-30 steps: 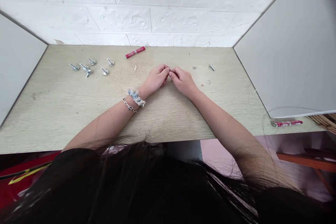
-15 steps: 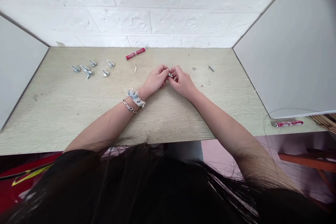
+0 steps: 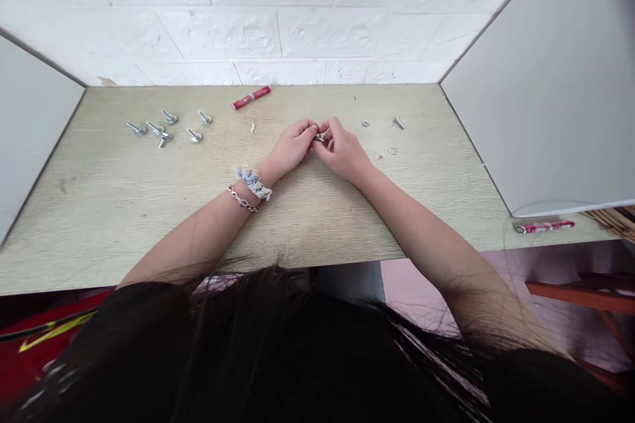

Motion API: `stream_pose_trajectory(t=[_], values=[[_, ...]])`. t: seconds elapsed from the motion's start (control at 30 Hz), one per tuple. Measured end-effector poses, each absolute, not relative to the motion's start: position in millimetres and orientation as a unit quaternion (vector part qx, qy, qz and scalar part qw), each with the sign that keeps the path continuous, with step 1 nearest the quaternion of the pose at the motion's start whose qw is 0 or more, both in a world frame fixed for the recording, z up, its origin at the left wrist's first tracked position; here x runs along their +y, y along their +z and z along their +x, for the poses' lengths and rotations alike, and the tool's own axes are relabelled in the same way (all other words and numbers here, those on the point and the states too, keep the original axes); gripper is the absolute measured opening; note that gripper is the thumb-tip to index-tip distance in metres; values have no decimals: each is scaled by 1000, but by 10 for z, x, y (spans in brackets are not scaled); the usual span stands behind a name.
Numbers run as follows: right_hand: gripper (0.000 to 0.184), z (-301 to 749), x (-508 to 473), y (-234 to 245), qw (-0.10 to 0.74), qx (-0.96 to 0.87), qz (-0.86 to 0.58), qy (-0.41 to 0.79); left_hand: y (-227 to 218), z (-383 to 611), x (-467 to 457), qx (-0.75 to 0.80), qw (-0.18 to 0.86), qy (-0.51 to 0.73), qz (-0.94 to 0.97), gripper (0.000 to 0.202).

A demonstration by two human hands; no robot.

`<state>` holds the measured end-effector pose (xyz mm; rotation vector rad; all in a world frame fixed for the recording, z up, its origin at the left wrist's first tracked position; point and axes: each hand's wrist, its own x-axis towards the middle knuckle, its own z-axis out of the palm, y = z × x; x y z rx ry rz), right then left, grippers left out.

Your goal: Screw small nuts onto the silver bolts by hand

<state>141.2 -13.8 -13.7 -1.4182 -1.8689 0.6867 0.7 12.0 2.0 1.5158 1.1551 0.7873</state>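
**Head view: metal fastener (image 3: 319, 138) in hand**

Held over the surface (image 3: 248, 231), between centre and far edge. Pinched in left hand (image 3: 295, 145); right hand (image 3: 343, 149) curled narrowly beside, contact unclear. Toward far right corner: nut (image 3: 366, 123), bolt (image 3: 399, 123), washer (image 3: 391, 147). Toward far left corner: six bolts (image 3: 155, 128). Near far edge: red tube (image 3: 251, 98).

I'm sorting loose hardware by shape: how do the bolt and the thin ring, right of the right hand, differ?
The bolt has a solid shank, while the thin ring is a narrow loop with an open middle. The bolt lies nearer the wall; the thin ring lies farther from it. Both look silvery and lie on the table.
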Motion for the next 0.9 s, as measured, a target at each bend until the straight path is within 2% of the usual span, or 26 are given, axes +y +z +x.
stream_pose_trajectory(t=[0.07, 0.23, 0.37, 0.7, 0.8, 0.9], values=[[19, 1410, -141, -141, 347, -724, -535, 263, 25, 6, 115, 478, 514, 325, 633, 21], [9, 1423, -123, -141, 337, -724, -541, 263, 1, -4, 128, 474, 502, 327, 645, 21], [16, 1428, -120, -138, 350, -713, -550, 259, -5, -6, 132, 483, 499, 326, 641, 21], [9, 1424, -123, -151, 338, -717, -548, 268, 47, 4, 90, 510, 501, 332, 615, 11], [18, 1423, -124, -127, 332, -716, -556, 262, 52, 9, 89, 505, 503, 331, 618, 11], [16, 1415, -132, -123, 335, -713, -553, 270, 50, 9, 91, 499, 501, 331, 625, 12]])
